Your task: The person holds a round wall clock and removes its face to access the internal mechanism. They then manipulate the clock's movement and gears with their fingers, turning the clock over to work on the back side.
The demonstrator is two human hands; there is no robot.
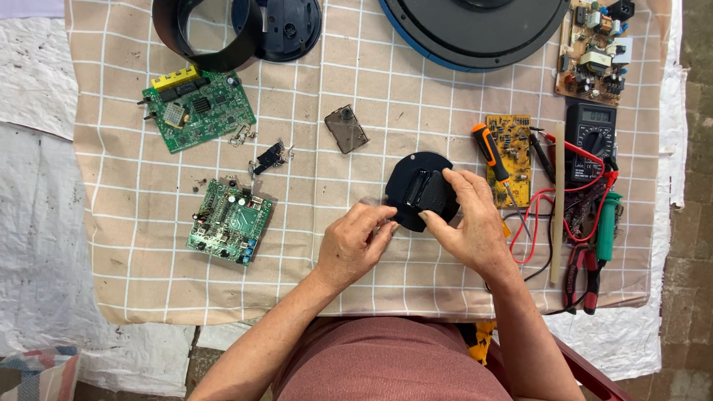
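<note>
Black round plastic part [416, 182] with a raised rectangular block at its middle sits between both hands, held just above the checked cloth [371, 104] that covers the counter. The right hand [475, 219] is clamped on it, thumb under the near edge and fingers curled over the far right side of the block. The left hand [356, 238] pinches the disc's lower left rim with thumb and forefinger pressed together.

Just right of the disc lies a yellow circuit board [516, 137], with an orange-handled screwdriver [492, 156] lying across its left edge. Farther right are a black multimeter [590, 134] with red and black leads, a green-handled tool [607, 223] and red-handled pliers [583, 278].

Left of the hands, well apart from them, lie two green circuit boards [230, 219], one nearer the body and one with yellow ports farther up. A small dark translucent cover [346, 128] lies near the disc, above it.
</note>
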